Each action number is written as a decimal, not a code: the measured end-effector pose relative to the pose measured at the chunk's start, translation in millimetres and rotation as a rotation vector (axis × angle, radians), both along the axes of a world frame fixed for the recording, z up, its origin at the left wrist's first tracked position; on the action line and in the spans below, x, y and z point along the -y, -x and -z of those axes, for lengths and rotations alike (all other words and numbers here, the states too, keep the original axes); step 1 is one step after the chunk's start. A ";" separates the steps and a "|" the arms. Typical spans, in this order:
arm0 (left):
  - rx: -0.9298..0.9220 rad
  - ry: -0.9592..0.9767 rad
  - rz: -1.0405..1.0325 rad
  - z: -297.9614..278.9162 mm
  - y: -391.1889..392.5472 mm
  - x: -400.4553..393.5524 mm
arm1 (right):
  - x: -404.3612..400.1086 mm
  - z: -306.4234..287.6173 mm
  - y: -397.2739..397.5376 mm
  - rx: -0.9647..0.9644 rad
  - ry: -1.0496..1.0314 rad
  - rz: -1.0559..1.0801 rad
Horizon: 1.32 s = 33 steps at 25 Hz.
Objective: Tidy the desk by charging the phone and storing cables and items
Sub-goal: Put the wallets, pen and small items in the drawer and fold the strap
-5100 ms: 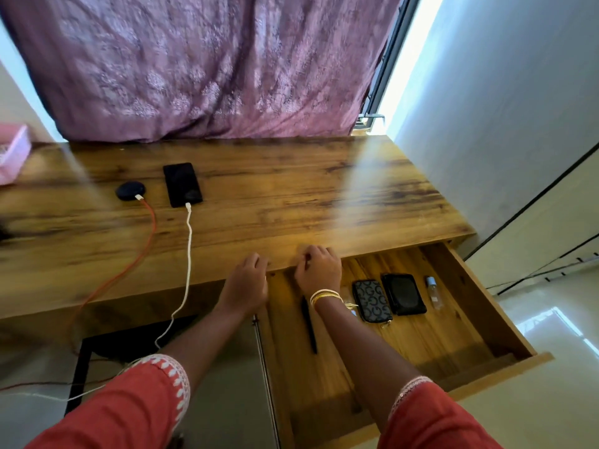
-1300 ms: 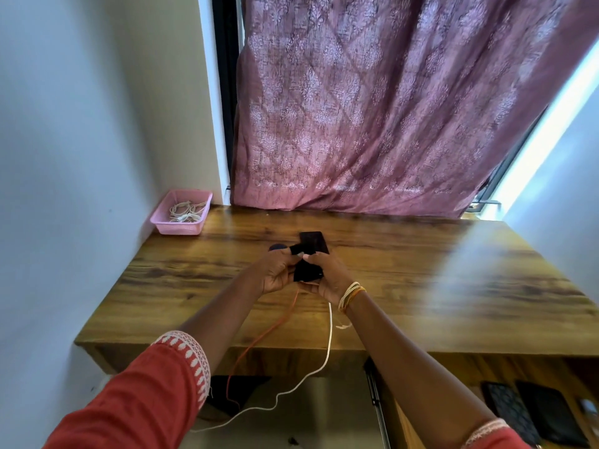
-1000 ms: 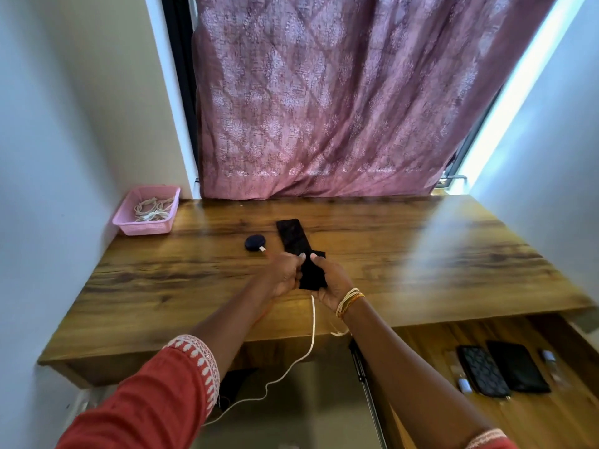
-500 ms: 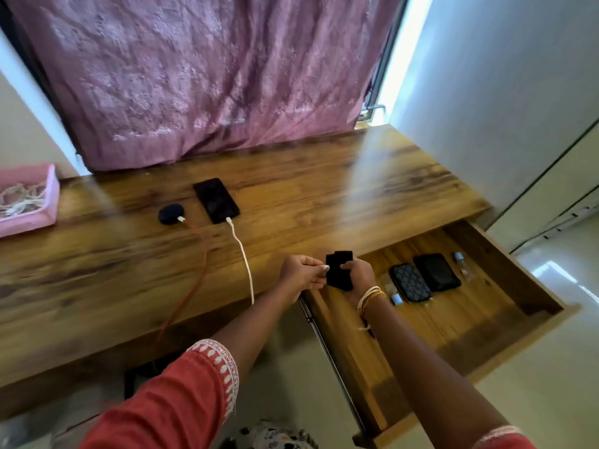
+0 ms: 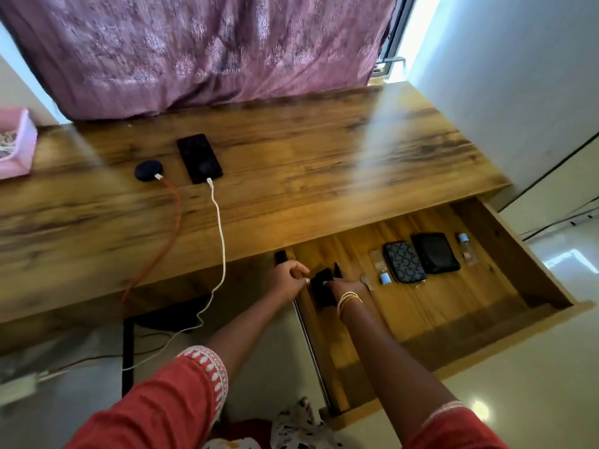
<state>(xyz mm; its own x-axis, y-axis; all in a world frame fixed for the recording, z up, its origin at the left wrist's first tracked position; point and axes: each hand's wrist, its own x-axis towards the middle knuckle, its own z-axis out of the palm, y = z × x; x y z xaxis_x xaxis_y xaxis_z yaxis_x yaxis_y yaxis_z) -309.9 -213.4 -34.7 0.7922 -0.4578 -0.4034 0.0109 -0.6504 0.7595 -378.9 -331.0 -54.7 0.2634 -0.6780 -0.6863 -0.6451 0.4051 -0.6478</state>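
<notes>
A small black item (image 5: 322, 286) was pinched between the left hand (image 5: 287, 280) and right hand (image 5: 342, 286), both grips closed on it, at the left end of the open drawer (image 5: 486, 286). No legible writing was visible.

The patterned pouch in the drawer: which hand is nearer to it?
Right. The right hand is in the drawer, just left of the patterned pouch; the left hand is farther left, at the drawer's left edge.
</notes>
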 end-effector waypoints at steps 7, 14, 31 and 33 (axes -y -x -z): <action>0.067 0.044 -0.071 13.6 11.5 0.2 | 10.0 13.8 10.1 -0.080 0.192 -0.315; 0.151 -0.116 -0.023 10.2 25.7 -2.0 | 19.0 7.5 60.6 -0.097 0.361 -0.373; -0.178 -0.243 0.393 -32.1 169.1 169.6 | 217.5 -27.3 195.9 -0.121 0.262 -0.583; -0.230 -0.187 0.223 -31.7 180.3 178.4 | 238.8 -35.8 204.6 0.002 0.023 -0.507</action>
